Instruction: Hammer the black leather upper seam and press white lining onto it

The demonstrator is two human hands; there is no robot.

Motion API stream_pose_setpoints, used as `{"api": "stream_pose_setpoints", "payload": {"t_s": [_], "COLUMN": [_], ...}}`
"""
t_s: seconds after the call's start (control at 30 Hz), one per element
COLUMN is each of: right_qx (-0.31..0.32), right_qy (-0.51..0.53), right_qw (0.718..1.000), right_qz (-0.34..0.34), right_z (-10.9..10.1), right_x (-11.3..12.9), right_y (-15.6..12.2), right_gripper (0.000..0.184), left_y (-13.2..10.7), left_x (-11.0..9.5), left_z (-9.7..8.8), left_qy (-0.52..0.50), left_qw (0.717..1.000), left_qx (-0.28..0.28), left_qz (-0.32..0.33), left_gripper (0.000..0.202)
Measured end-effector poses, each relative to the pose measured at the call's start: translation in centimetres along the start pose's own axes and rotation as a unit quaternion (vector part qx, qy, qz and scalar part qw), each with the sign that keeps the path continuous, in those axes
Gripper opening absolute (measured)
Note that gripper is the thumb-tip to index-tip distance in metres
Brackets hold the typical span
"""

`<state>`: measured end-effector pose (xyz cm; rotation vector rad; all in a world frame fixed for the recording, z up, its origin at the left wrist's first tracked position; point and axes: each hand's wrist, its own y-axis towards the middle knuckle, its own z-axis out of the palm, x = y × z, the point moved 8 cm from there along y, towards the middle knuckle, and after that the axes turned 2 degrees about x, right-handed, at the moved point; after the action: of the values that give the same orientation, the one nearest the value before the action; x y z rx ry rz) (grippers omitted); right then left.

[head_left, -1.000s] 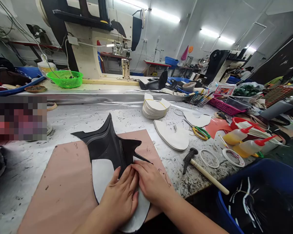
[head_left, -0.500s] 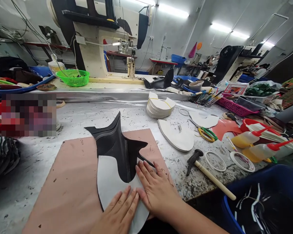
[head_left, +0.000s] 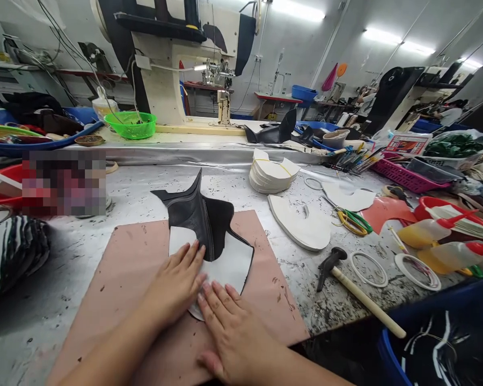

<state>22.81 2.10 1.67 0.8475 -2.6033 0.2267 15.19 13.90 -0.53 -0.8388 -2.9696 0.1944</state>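
On the pink mat [head_left: 145, 257] lies our black leather piece [head_left: 197, 220] with its white lining [head_left: 231, 262], thin, limp and light, best pressed flat or lifted by an edge; our left hand [head_left: 177, 284] and right hand [head_left: 233, 332] rest spread, palms down, on the lining's near edge

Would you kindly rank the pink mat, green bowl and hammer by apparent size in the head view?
1. pink mat, clearly largest.
2. and 3. hammer and green bowl: unsure; the hammer sits nearer the camera.
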Motion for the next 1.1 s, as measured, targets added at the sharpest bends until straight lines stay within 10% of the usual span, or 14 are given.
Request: {"api": "stream_pose_setpoints", "payload": {"t_s": [0.27, 0.5, 1.1], "right_qx": [0.0, -0.119, -0.091], "right_qy": [-0.037, -0.068, -0.125], "right_qw": [0.991, 0.972, 0.972], "right_qz": [-0.128, 0.193, 0.174], "right_z": [0.1, -5.2, -5.9], "right_x": [1.2, -9.6, -11.9], "right_y": [-1.2, 2.7, 5.7], "right_gripper": [0.061, 0.025, 0.038], "left_y": [3.8, 2.8, 2.5], "left_x": [3.8, 3.0, 3.0], "left_z": [-1.4, -1.5, -1.5], "left_qy": [-0.003, -0.018, -0.01], "left_qw": [0.999, 1.0, 0.999], "left_qx": [0.003, -0.011, -0.03], "left_qz": [-0.041, -0.014, -0.024], "left_gripper": [0.065, 0.079, 0.076]}}
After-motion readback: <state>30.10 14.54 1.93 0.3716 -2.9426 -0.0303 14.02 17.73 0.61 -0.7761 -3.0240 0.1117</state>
